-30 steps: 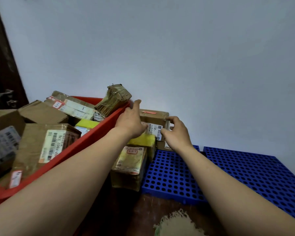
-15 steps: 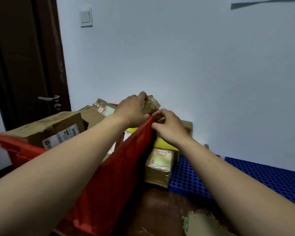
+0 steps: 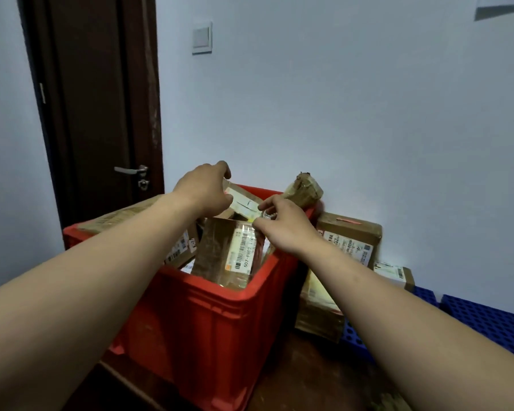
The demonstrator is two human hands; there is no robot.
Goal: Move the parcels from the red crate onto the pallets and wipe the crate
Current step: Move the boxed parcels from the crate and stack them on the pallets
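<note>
The red crate stands on the floor in front of me, filled with several taped cardboard parcels. Both hands reach into its far end. My left hand grips the far edge of a flat labelled parcel lying across the top. My right hand pinches that parcel's near right edge with thumb and fingers. Below it a brown parcel with a barcode label stands upright. A taped bundle leans on the crate's far right rim. Several parcels are stacked on the blue pallets to the right.
A dark wooden door with a metal handle stands behind the crate at left. A pale wall with a light switch runs behind everything. Dark wooden floor lies between the crate and the pallets.
My view has swung left and up from the pallets to the crate. Both hands left the parcels on the pallets, crossed the crate rim, and now hold the flat labelled parcel.
</note>
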